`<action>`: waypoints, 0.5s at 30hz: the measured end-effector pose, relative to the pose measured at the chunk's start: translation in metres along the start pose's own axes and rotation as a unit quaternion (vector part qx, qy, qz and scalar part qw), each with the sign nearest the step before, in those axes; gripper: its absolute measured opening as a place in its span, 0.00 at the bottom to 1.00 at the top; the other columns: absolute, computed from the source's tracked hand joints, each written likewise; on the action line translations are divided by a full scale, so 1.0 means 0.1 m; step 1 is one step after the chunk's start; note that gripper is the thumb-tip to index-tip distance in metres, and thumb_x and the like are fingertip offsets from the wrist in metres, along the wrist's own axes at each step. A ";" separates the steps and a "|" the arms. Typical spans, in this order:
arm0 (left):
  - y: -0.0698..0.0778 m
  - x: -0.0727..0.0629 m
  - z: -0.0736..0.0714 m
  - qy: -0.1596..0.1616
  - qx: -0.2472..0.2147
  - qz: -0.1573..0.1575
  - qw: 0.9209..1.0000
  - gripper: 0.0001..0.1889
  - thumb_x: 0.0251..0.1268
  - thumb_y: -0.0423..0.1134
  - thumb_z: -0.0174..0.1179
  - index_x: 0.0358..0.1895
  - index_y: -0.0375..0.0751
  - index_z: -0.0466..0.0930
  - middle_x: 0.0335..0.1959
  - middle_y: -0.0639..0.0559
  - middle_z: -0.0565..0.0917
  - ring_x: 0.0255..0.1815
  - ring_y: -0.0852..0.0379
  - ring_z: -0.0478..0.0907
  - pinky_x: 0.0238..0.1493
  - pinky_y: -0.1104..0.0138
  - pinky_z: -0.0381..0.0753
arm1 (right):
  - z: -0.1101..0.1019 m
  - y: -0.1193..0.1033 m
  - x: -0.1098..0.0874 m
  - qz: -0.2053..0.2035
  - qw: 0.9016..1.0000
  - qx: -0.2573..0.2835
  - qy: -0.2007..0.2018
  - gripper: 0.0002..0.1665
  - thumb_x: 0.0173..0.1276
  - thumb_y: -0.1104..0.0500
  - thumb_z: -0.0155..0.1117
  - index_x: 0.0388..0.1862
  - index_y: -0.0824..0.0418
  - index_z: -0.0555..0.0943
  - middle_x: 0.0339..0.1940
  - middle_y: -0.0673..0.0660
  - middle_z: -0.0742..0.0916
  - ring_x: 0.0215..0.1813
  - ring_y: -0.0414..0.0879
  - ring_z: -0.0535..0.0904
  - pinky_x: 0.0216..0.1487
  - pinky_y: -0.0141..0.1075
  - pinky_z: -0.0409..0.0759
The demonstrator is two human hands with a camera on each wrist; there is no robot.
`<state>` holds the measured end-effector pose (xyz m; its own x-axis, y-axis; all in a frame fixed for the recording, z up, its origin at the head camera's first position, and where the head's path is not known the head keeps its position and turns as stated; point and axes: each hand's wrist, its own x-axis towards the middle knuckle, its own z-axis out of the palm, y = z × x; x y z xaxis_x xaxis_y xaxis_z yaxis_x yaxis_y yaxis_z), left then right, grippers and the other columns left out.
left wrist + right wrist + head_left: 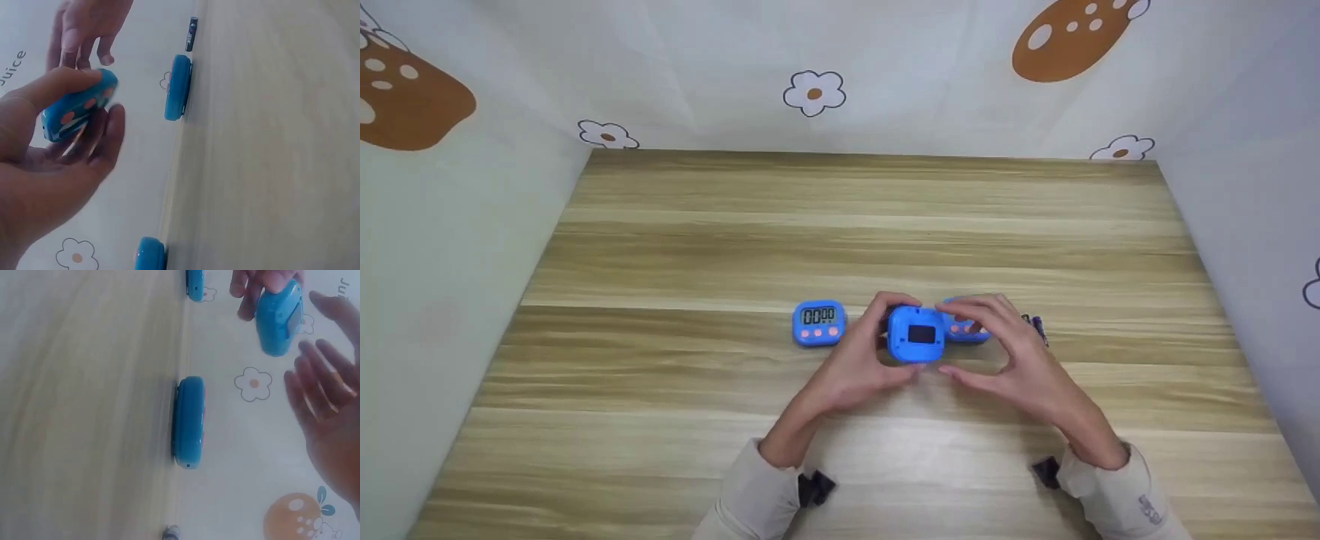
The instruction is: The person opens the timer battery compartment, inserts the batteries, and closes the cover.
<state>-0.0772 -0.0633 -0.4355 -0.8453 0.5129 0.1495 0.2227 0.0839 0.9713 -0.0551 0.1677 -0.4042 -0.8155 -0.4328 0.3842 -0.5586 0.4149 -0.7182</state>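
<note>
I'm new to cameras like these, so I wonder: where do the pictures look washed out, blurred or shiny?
Head view: pale sheen on the tabletop, low in the middle, leftmost timer legible; left wrist view: hazy, tipped sideways; right wrist view: hazy too, the held timer slightly soft.

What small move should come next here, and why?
Probably close the right hand on the free side of the held timer: the left hand grips the opposite side, while the open right hand stands clear of the timer in the right wrist view.
</note>
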 end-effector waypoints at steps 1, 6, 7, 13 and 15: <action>0.00 0.00 0.00 -0.001 -0.026 -0.005 1.000 0.38 0.50 0.26 0.72 0.64 0.49 0.64 0.59 0.53 0.74 0.59 0.56 0.72 0.59 0.61 0.75 | 0.01 0.04 -0.01 0.011 1.000 -0.012 0.002 0.42 0.49 0.61 0.82 0.65 0.55 0.76 0.61 0.50 0.79 0.63 0.46 0.70 0.61 0.33 0.69; -0.05 0.00 0.03 -0.011 -0.085 -0.003 0.996 0.37 0.51 0.30 0.74 0.64 0.48 0.64 0.58 0.53 0.76 0.59 0.56 0.73 0.61 0.61 0.73 | 0.02 0.20 -0.05 0.005 0.999 -0.046 -0.003 0.42 0.50 0.55 0.82 0.66 0.49 0.75 0.61 0.45 0.78 0.63 0.45 0.71 0.62 0.33 0.70; -0.06 0.00 0.03 -0.013 -0.089 -0.002 0.996 0.37 0.51 0.30 0.74 0.64 0.48 0.64 0.58 0.53 0.77 0.59 0.56 0.73 0.61 0.61 0.73 | 0.02 0.21 -0.06 0.000 0.999 -0.049 -0.004 0.42 0.51 0.54 0.82 0.66 0.49 0.75 0.61 0.45 0.78 0.62 0.45 0.72 0.61 0.33 0.70; -0.08 0.00 0.04 -0.012 -0.084 -0.014 0.996 0.37 0.51 0.31 0.74 0.63 0.51 0.65 0.58 0.57 0.77 0.59 0.58 0.73 0.61 0.61 0.73 | 0.02 0.23 -0.07 -0.004 0.998 -0.058 -0.005 0.40 0.52 0.52 0.81 0.65 0.46 0.76 0.61 0.44 0.78 0.62 0.44 0.72 0.62 0.34 0.70; -0.07 0.00 0.05 -0.014 -0.087 -0.018 0.996 0.37 0.51 0.32 0.75 0.63 0.51 0.65 0.58 0.57 0.76 0.59 0.57 0.73 0.61 0.61 0.73 | 0.01 0.23 -0.07 -0.005 0.998 -0.058 -0.002 0.40 0.51 0.53 0.81 0.65 0.47 0.77 0.61 0.44 0.78 0.62 0.44 0.72 0.63 0.33 0.70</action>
<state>-0.0767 -0.0599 -0.4429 -0.8364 0.5369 0.1102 0.1021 -0.0449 0.9938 -0.0617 0.1793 -0.4241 -0.8089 -0.4411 0.3887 -0.5812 0.5002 -0.6419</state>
